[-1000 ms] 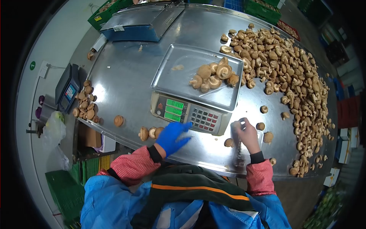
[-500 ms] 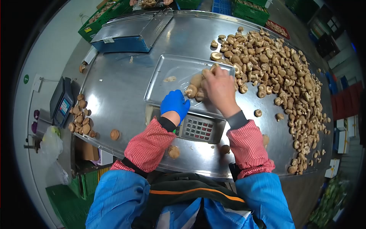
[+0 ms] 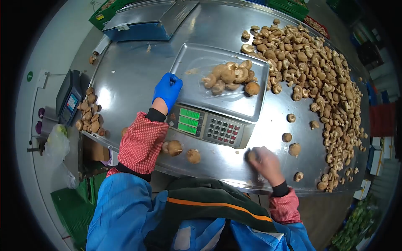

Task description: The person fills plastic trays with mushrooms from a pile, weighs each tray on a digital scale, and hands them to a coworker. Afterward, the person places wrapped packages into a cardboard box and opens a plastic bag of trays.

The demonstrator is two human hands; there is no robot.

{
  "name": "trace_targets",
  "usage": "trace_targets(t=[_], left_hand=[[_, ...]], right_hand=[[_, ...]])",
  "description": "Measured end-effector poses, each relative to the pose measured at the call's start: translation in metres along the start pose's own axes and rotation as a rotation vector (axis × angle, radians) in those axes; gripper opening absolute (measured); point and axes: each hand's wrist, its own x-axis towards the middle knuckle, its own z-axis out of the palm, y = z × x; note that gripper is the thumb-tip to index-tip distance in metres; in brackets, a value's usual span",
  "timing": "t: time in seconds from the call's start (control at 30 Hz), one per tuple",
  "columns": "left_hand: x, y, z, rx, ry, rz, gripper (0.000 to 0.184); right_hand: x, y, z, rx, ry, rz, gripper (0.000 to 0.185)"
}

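Observation:
My left hand (image 3: 168, 90), in a blue glove, is curled closed at the left edge of the scale's metal tray (image 3: 180, 56). Nothing shows in its fingers. On the tray, a small heap of shiitake mushrooms (image 3: 228, 76) lies on what looks like clear plastic. Below the tray, the scale's display (image 3: 189, 121) glows green beside its keypad (image 3: 223, 130). My bare right hand (image 3: 268, 165) is near the table's front edge, to the right of the keypad. Its fingers are closed on a shiitake mushroom (image 3: 252, 155), mostly covered by them and a little blurred.
A large pile of shiitake mushrooms (image 3: 318, 79) covers the right side of the steel table (image 3: 130, 75). Loose mushrooms (image 3: 193, 156) lie along the front edge, and a smaller group (image 3: 89, 117) at the left. A blue-sided metal box (image 3: 142, 29) stands at the back left.
My right hand has left the mushrooms on the tray and come down to the front right, closing on a mushroom. My left hand has shifted left, uncovering the display.

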Motion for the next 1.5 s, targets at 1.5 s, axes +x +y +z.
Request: trace_targets(t=[1.5], left_hand=[[0.203,-0.028,-0.083,-0.552,-0.179,0.298,0.025]], right_hand=[[-0.027,0.017,0.025,-0.542,0.092,0.563,0.074]])
